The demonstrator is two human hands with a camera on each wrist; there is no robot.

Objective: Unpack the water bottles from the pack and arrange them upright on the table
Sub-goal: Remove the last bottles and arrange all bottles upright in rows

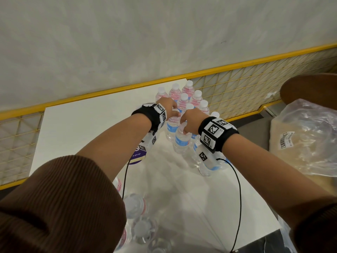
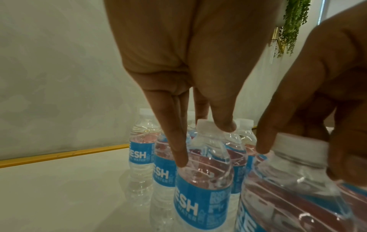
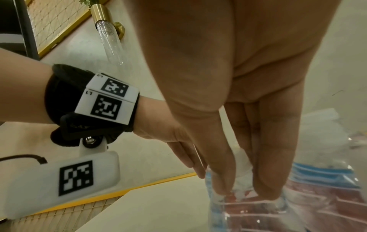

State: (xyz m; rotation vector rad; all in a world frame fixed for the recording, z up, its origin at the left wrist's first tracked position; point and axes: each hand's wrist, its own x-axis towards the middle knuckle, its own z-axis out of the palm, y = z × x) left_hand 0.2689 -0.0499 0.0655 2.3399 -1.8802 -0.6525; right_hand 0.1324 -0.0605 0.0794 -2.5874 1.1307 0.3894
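Observation:
Several clear water bottles with blue labels stand upright at the far side of the white table. My left hand pinches the neck of one upright bottle, thumb on its white cap, fingers on its shoulder. Right beside it, my right hand grips the cap of another upright bottle. Both bottles stand at the near edge of the group. The torn plastic pack with more bottles lies at the near edge of the table, partly hidden by my left sleeve.
A yellow wire fence runs behind the table against a pale wall. A crumpled clear plastic bag lies to the right, off the table. A purple card lies under my left wrist. Black cables hang from both wristbands.

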